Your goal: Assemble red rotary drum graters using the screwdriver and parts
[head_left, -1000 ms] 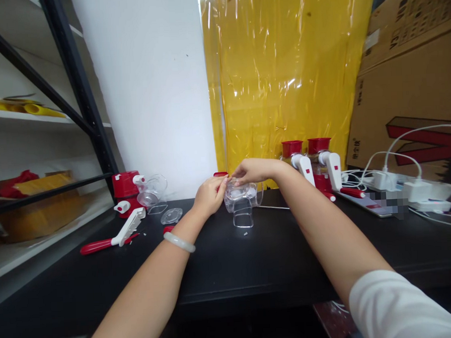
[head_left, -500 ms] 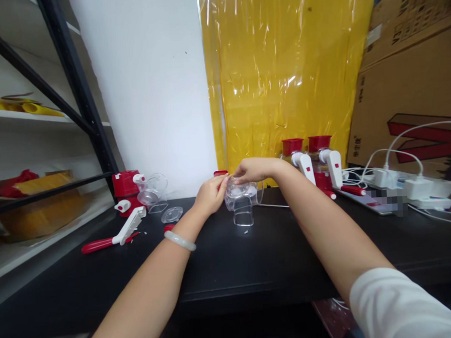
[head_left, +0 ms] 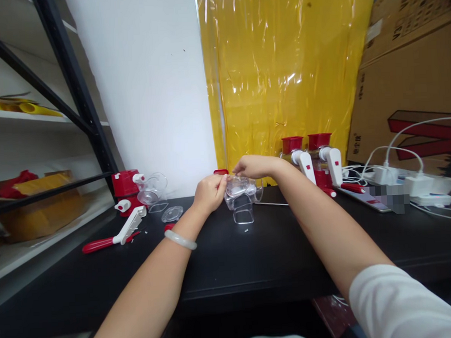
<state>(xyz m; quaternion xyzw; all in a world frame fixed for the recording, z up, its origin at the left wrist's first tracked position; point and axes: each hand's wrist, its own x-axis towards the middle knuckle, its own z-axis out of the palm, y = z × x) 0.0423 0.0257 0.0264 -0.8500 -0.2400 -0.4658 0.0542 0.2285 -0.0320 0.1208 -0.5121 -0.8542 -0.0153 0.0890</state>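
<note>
A clear plastic rotary-grater housing stands on the black table in front of me, its open square leg facing me. My left hand is closed on the housing's left side, thumb and fingers pressed together at its edge. Over the far top of the housing, my right hand is bent down with fingers curled together. Its fingertips are partly hidden, and what they hold cannot be made out. A red plastic part shows just behind my left hand. A thin metal rod lies right of the housing.
At left stand a red-and-clear grater body, a clear round disc and a red-handled white crank. Two red-and-white graters stand at right, beside a phone, chargers and cables. A small white scrap lies near the housing.
My right hand has lifted slightly and shifted back off the housing's top, exposing more of its clear rim. My left hand stays at its left side.
</note>
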